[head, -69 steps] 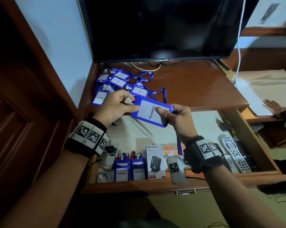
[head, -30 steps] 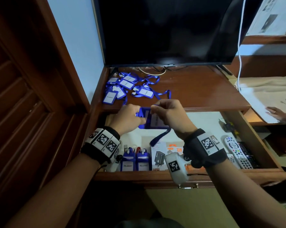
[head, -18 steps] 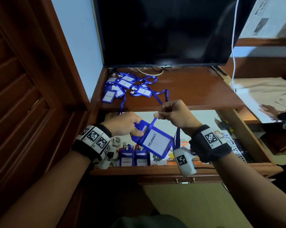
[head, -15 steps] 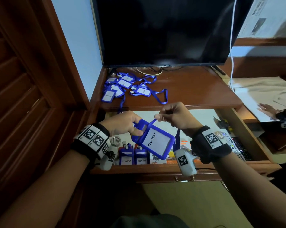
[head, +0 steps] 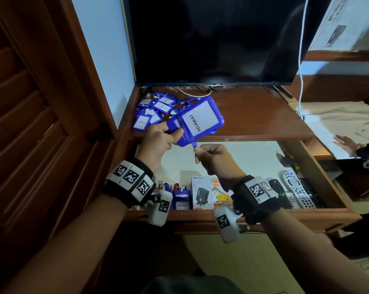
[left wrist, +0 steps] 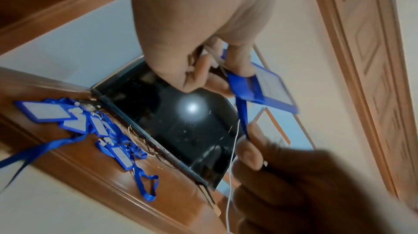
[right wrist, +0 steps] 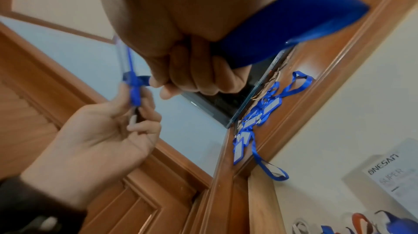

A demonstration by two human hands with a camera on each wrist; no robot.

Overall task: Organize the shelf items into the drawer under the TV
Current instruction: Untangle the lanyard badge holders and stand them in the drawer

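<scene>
Behind left hand [head: 158, 139], badge holder [head: 197, 120] clip hidden

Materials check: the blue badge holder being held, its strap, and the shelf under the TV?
Badge holder: looks like rigid glossy blue plastic, keeps its flat frame; white paper insert.
Strap: likely woven fabric ribbon, thin, flat, bending limply.
Shelf: reddish-brown wood or veneer, varnished, faint sheen.
</scene>
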